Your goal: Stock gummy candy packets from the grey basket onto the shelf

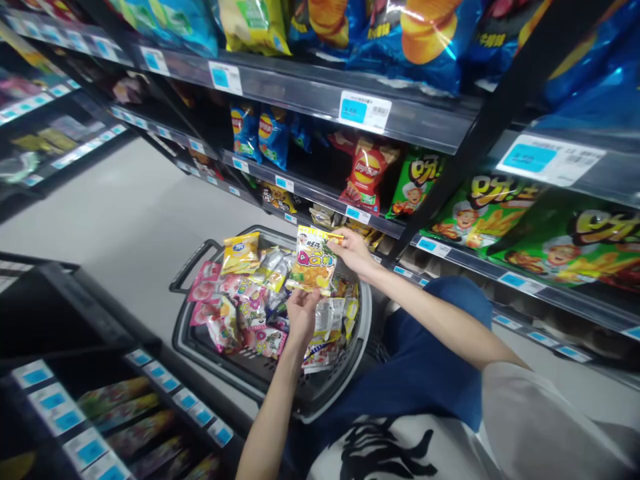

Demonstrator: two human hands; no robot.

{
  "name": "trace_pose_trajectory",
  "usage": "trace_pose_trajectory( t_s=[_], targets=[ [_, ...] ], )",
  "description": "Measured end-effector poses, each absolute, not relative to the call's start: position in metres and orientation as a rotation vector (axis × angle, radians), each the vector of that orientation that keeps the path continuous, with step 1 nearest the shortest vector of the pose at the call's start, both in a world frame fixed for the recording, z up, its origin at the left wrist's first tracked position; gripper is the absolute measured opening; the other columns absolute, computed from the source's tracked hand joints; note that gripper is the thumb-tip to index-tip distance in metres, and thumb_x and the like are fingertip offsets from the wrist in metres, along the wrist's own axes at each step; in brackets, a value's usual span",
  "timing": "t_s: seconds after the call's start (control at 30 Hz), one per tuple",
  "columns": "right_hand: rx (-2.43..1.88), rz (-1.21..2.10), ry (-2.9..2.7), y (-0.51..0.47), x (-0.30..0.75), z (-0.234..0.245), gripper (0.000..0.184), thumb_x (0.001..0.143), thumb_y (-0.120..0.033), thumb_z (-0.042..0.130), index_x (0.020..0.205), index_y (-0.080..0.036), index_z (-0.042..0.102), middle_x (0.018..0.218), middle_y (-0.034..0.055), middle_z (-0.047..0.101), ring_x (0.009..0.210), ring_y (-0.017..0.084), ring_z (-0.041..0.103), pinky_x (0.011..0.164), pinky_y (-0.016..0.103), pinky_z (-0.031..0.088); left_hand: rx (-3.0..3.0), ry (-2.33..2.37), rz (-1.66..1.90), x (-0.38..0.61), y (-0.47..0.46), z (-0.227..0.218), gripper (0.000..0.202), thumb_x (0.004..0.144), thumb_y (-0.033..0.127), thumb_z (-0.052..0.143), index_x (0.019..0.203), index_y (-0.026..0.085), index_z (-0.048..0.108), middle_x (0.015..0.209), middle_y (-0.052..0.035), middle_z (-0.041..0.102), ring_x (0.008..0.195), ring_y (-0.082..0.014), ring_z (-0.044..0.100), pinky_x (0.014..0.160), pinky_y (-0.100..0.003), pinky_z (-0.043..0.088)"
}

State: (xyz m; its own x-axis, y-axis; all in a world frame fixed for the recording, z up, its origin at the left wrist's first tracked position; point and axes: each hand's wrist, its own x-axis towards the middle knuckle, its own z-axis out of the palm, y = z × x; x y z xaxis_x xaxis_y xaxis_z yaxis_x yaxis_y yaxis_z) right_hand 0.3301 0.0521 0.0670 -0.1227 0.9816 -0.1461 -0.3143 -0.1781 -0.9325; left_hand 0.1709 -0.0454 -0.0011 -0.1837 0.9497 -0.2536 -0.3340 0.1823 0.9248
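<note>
Holding a yellow candy packet (314, 261) above the grey shopping basket (363, 333) — left hand (301, 312) pinching its bottom edge, right hand (351, 251) gripping its top corner — snack packets (240, 300) piled inside the basket, chip shelves (320, 93) beyond the basket.

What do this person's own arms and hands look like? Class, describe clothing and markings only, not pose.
The left hand and right hand are bare: no gloves, rings or watch visible. The left forearm and right forearm are uncovered. A loose, pale short sleeve covers the right upper arm; no left sleeve shows.
</note>
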Motion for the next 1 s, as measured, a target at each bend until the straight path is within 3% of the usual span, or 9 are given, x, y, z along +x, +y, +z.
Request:
trace_pose_trajectory(
  t_s=[0.2,0.3,0.4,0.47,0.57,0.67,0.8,1.0],
  targets=[
    [-1.127,1.587,-0.748,0.051,0.323,0.050,0.050,0.067,-0.044,0.090,0.099,-0.022,0.058,0.078,-0.0053,0.066,0.076,0.015,0.062,0.068,0.024,0.046,0.818,1.330,1.400,0.168,-0.048,-0.001,0.046,0.067,0.047,0.089,0.090,0.014,0.067,0.085,-0.0044,0.071,0.075,-0.0139,0.067,0.073,-0.024,0.054],
    [-1.143,1.666,-0.626,0.038,0.311,0.046,0.053,0.075,-0.052,0.086,0.109,-0.026,0.055,0.096,-0.0023,0.069,0.084,0.017,0.064,0.067,0.026,0.048,0.953,1.420,1.429,0.170,-0.056,0.003,0.033,0.076,0.039,0.085,0.089,0.014,0.069,0.084,-0.0039,0.070,0.077,-0.0131,0.066,0.075,-0.022,0.052],
    [-1.038,1.804,-0.575,0.023,0.300,0.051,0.060,0.075,-0.062,0.085,0.114,-0.028,0.055,0.108,0.0001,0.070,0.090,0.019,0.066,0.068,0.028,0.051,1.480,1.578,1.485,0.168,-0.058,0.005,0.015,0.089,0.029,0.072,0.087,0.015,0.073,0.082,-0.0039,0.066,0.078,-0.0134,0.064,0.075,-0.024,0.051],
    [-0.951,1.926,-0.571,0.018,0.297,0.056,0.063,0.073,-0.065,0.086,0.113,-0.026,0.057,0.106,0.0027,0.071,0.089,0.022,0.067,0.068,0.031,0.054,1.930,1.608,1.549,0.164,-0.056,0.004,0.014,0.093,0.020,0.064,0.095,0.017,0.077,0.084,-0.0049,0.066,0.082,-0.0142,0.065,0.078,-0.026,0.053],
    [-0.807,2.114,-0.542,0.017,0.300,0.060,0.063,0.075,-0.073,0.079,0.109,-0.022,0.063,0.101,0.0069,0.072,0.086,0.026,0.068,0.067,0.036,0.057,2.335,1.485,1.615,0.157,-0.051,-0.002,0.029,0.091,0.010,0.059,0.109,0.021,0.079,0.083,-0.0048,0.069,0.084,-0.0143,0.068,0.082,-0.028,0.056],
    [-0.751,2.125,-0.469,0.021,0.305,0.061,0.068,0.075,-0.080,0.073,0.107,-0.020,0.065,0.093,0.0078,0.072,0.085,0.029,0.069,0.070,0.042,0.060,2.475,1.400,1.629,0.152,-0.047,-0.003,0.028,0.088,0.008,0.063,0.104,0.023,0.080,0.075,-0.0034,0.070,0.078,-0.0140,0.070,0.078,-0.027,0.056],
    [-0.766,2.049,-0.440,0.027,0.309,0.065,0.069,0.068,-0.078,0.078,0.103,-0.020,0.065,0.087,0.0068,0.071,0.083,0.030,0.069,0.072,0.045,0.061,2.529,1.290,1.693,0.151,-0.041,0.005,0.020,0.084,0.007,0.069,0.093,0.022,0.079,0.073,-0.0023,0.073,0.073,-0.0145,0.071,0.074,-0.027,0.056],
    [-0.755,2.083,-0.366,0.031,0.306,0.071,0.060,0.074,-0.070,0.083,0.103,-0.020,0.066,0.082,0.0038,0.069,0.080,0.027,0.068,0.073,0.042,0.061,2.602,1.145,1.753,0.148,-0.036,0.013,0.029,0.079,0.001,0.070,0.101,0.020,0.074,0.075,-0.0018,0.072,0.072,-0.0153,0.070,0.074,-0.027,0.054]
  ],
)
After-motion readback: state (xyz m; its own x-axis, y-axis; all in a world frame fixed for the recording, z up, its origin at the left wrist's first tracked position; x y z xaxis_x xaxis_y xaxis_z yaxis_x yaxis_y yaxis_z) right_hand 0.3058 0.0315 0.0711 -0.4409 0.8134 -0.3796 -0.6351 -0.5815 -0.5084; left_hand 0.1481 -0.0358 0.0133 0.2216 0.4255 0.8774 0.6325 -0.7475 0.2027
